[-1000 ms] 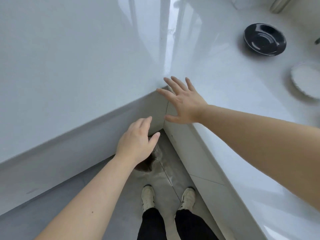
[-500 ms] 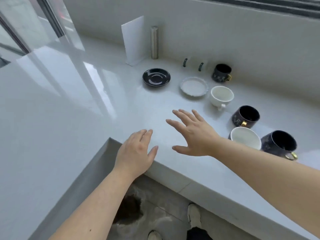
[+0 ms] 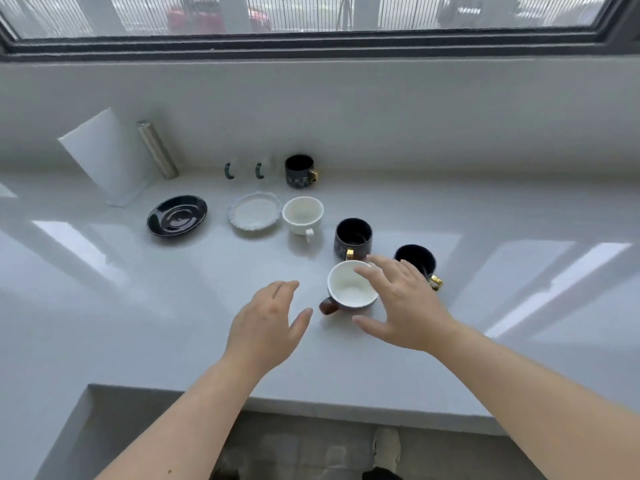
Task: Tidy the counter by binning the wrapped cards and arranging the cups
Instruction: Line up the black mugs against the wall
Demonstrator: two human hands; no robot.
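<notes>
Right hand (image 3: 405, 306) spread, glossy round cup (image 3: 349, 289) — white-lined

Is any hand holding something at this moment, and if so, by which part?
Nothing is held. The right hand hovers open over the brown-handled white cup, fingers spread above its rim. The left hand is open and empty beside it.

No readable text, label, brand or number showed; pale pattern on dark cups too blurred.
</notes>
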